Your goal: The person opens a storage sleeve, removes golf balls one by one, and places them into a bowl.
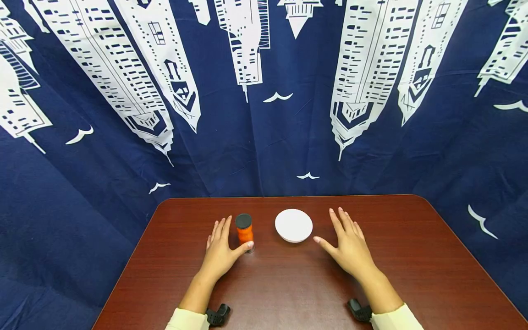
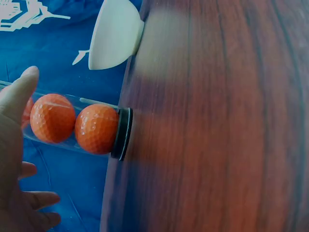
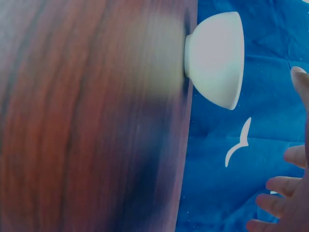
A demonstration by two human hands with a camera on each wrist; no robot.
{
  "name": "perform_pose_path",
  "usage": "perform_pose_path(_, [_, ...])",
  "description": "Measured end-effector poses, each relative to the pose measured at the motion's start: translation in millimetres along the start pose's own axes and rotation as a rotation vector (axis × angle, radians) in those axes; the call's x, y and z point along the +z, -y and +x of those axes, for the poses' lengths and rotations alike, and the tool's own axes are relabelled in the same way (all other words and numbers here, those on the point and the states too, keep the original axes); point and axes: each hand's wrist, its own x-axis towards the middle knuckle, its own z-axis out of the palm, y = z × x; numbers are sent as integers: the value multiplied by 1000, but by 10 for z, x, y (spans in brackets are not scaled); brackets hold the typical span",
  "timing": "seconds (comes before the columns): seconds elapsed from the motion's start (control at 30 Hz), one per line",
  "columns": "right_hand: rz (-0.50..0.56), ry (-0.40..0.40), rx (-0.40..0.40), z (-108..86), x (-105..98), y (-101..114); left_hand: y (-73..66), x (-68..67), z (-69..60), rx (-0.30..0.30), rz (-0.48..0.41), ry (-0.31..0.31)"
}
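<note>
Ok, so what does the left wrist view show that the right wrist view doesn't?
Only the left wrist view shows the clear tube with orange balls and a black end cap, plus the left hand. Only the right wrist view shows the right hand. Both share the white bowl, the wooden table and the blue cloth.

A clear black-capped tube [image 1: 245, 233] of orange balls [image 2: 96, 129] stands upright near a white bowl [image 1: 294, 225].

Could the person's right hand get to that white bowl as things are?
Probably yes: the right hand is open beside the bowl, and nothing shows between them. The tube of orange balls stands on the bowl's other side, by the left hand.
</note>
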Motion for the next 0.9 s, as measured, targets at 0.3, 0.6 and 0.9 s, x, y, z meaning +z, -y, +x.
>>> perform_pose_path(0.3, [49,-7,-27,-30,33,40,-43,30,-9,10,-149,-33])
perform_pose_path(0.6, [154,-16,-76,-57,45,119,-68,105,1,48,-214,-60])
perform_pose_path(0.9, [207,-7,-103,-57,62,202,-91,135,16,43,-280,-39])
